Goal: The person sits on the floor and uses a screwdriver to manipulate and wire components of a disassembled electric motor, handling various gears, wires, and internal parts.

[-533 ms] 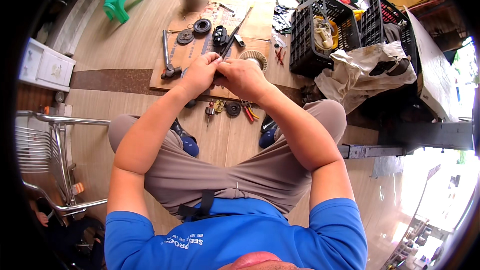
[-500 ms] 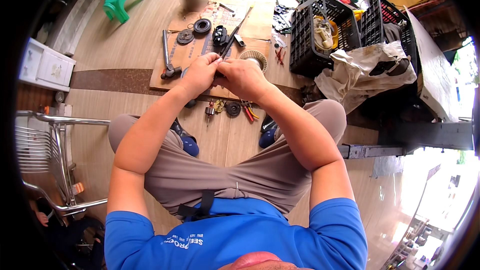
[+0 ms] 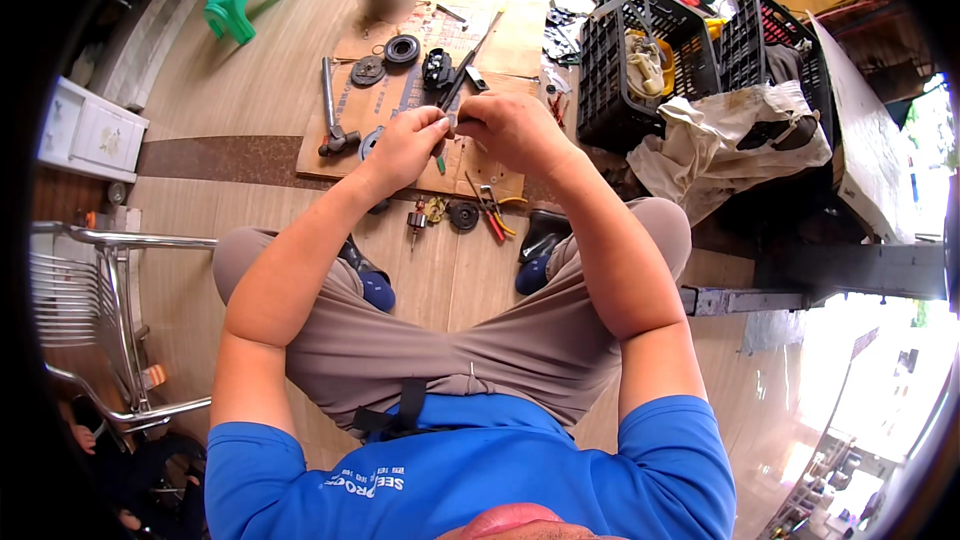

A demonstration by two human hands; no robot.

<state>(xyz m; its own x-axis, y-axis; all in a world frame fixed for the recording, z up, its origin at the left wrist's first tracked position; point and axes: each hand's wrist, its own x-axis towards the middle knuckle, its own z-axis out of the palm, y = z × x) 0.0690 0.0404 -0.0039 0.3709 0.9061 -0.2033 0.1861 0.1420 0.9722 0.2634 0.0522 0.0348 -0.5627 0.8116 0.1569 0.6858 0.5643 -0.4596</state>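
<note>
By the near edge of the cardboard [image 3: 522, 45], a green piece [image 3: 441, 167], probably light, stiff, best pinched endwise, shows beneath the left hand [image 3: 407, 148], fingers narrowed. The right hand [image 3: 517, 132] curls nearby; what either holds, I cannot tell.

Head-worn fisheye camera faces steeply downward: blue shirt [image 3: 470, 460] nearest, at lower edge; left hand [image 3: 408, 145] and right hand [image 3: 520, 130] farther, above centre.

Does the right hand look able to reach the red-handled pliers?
Likely yes: the red-handled pliers lie close to the right hand with nothing seen covering them, though that hand looks busy beside the left hand.
</note>
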